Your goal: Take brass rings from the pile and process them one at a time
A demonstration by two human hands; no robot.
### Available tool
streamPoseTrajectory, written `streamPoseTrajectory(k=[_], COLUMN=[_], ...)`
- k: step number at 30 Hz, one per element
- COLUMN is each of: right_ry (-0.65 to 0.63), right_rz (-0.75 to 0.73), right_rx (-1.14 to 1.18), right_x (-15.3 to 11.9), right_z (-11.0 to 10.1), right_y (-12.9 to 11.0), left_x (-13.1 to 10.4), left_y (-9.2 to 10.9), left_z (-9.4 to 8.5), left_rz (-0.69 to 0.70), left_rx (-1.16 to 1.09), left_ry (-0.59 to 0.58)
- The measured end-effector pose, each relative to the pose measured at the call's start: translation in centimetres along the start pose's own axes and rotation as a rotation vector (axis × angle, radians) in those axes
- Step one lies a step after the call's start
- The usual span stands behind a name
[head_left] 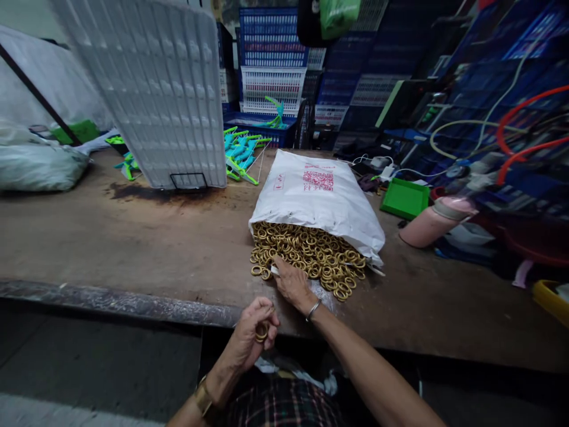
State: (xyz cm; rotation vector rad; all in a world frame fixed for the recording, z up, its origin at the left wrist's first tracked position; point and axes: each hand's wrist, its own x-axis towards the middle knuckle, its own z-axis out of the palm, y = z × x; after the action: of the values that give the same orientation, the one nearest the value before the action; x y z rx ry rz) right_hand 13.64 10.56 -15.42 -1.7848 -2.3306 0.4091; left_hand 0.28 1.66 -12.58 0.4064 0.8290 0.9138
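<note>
Gold-coloured rings (311, 246) spill in a heap from the mouth of a white sack (320, 196) lying on the table. My right hand (292, 283) is at the near left edge of the heap, its fingers drawn together and touching the rings. Something white shows at its fingertips; what they pinch, if anything, is hidden. Close to the table's front edge, my left hand (255, 332) is closed around a few gold rings (262, 332), held in its curled fingers.
A ribbed translucent panel (155, 101) stands upright at the left, with green and teal plastic pieces (242, 151) behind it. At the right are a green tray (404, 198), a pink bottle (435, 222) and an orange hose (511, 130). Stacked crates (273, 53) line the back.
</note>
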Motion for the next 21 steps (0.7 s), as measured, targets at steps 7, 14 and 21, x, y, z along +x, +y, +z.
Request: streamPoseTrajectory(k=[7, 14, 21], right_ry=[0.035, 0.183, 0.166], right_rz=[0.016, 0.128, 0.285], right_rx=[0.026, 0.412, 0.979], right_x=[0.0, -1.6, -5.5], right_z=[0.2, -0.1, -1.5], right_y=[0.6, 2.4, 2.0], left_x=[0.2, 1.4, 2.4], left_y=[0.0, 0.7, -0.6], left_z=[-0.7, -0.1, 1.7], left_rz=[-0.072, -0.129, 0.029], left_rx=[-0.211, -0.194, 0.078], left_ry=[0.048, 0.038, 0.119])
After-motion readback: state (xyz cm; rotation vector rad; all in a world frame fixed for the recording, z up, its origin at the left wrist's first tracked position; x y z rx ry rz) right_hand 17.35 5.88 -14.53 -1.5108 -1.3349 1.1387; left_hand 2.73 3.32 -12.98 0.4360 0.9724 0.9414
